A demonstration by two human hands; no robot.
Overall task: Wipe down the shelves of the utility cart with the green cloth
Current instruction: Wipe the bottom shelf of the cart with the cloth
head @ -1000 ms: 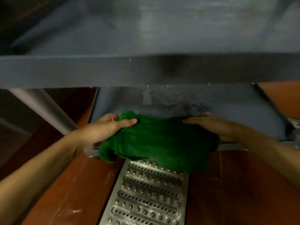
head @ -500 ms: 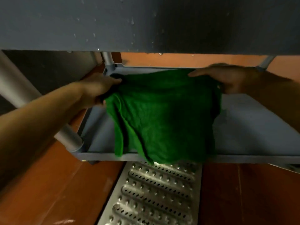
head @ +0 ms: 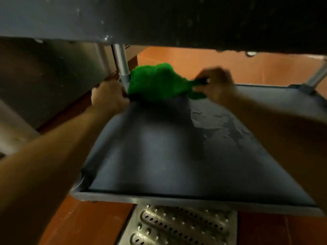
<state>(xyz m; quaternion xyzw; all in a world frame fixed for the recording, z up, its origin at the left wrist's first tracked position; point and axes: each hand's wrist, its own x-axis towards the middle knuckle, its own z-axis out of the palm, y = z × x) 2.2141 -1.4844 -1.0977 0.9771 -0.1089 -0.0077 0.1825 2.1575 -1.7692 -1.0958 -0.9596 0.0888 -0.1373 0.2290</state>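
The green cloth [head: 155, 82] lies bunched at the far left corner of the cart's lower grey shelf [head: 159, 156], close to the corner post [head: 122, 68]. My left hand [head: 108, 96] grips the cloth's left edge at the shelf rim. My right hand [head: 214, 84] pinches the cloth's right end and is blurred by motion. Wet streaks show on the right half of the shelf [head: 221, 124]. The upper shelf [head: 159, 20] overhangs the whole scene.
A perforated metal floor grate [head: 178, 225] runs below the shelf's front rim, set in red-brown floor tiles [head: 85, 225]. A second post [head: 316, 76] stands at the far right corner. A dark wall or cabinet side [head: 44, 82] is on the left.
Both hands pushed the cloth from the front of the shelf to its far left corner, where it went from spread out to bunched. The view dropped lower under the upper shelf.
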